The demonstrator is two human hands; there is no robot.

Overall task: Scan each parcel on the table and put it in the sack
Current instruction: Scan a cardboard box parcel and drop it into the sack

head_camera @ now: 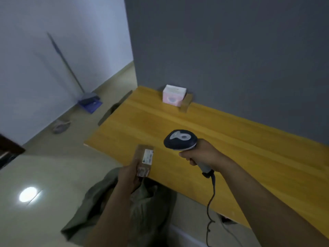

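the sack (142,204) sits slumped right below the near table (249,157) edge, I guess so stuff just drops in. left hand (128,177) is curled round the low end of the parcel (142,163), label (148,156) facing up for the scanner (180,139), which the right hand (201,154) grips by the handle, nose aimed down at it. Mid-scan I'd say. pink box (173,95) and a carton (186,103) wait at the far wall (231,50)
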